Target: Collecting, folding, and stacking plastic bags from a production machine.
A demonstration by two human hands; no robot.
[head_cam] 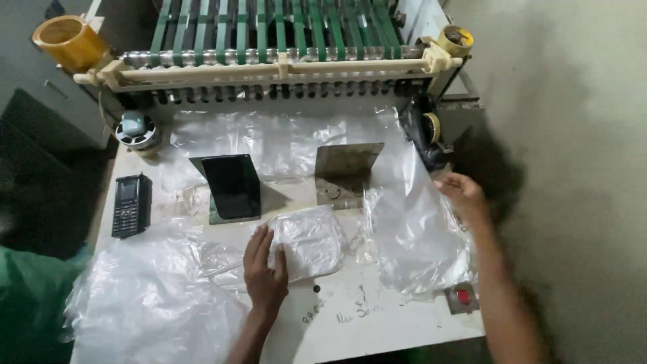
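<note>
I am pressing my left hand [265,268] flat on the left edge of the bag stack [306,244], fingers spread a little and gripping nothing, so the slippery film is not sliding on the bench [377,317]. The stack is lying in the middle of the bench, just in front of two upright metal plates, the dark plate [232,187] and the bare plate [345,172], which are standing like stops to square what comes off the green belts [269,30] behind them. My right hand [461,192] is reaching toward the bench's right edge, fingers loosely open, touching the upper corner of a loose sheet [411,232]; whether I am pinching it I cannot tell. More film [148,303] is piling at the near left. A phone [130,205] is lying at the far left, away from the plastic.
</note>
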